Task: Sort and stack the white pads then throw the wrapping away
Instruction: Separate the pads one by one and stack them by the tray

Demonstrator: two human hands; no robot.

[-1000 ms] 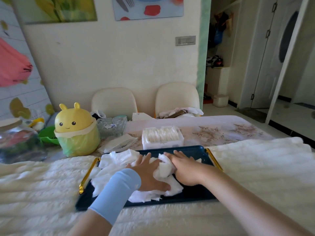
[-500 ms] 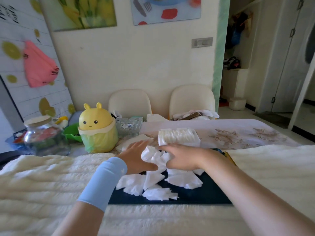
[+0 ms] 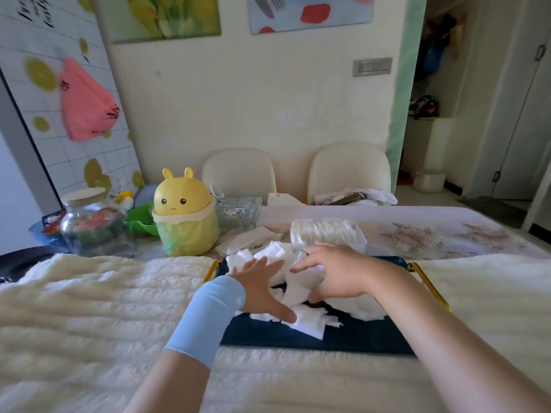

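Note:
A heap of loose white pads (image 3: 293,289) lies on a dark blue tray (image 3: 343,338) with gold handles. My left hand (image 3: 259,290), in a light blue sleeve, presses flat against the heap's left side with fingers spread. My right hand (image 3: 337,272) cups the heap from the right, fingers curved over the top and thumb underneath. Behind the tray stands a block of stacked pads in clear wrapping (image 3: 328,234). A flat white wrapper (image 3: 250,239) lies to its left.
A yellow bunny-shaped bin (image 3: 185,213) with a green liner stands at the tray's far left. Further left are a glass jar (image 3: 92,222) and a green bowl (image 3: 143,219), with a glass dish (image 3: 238,213) behind. A fluffy white cloth (image 3: 89,308) covers the near table.
The spread pads have been gathered into one heap between both hands. Half a second ago a bunch was lifted; now it rests low on the tray. The view has shifted left.

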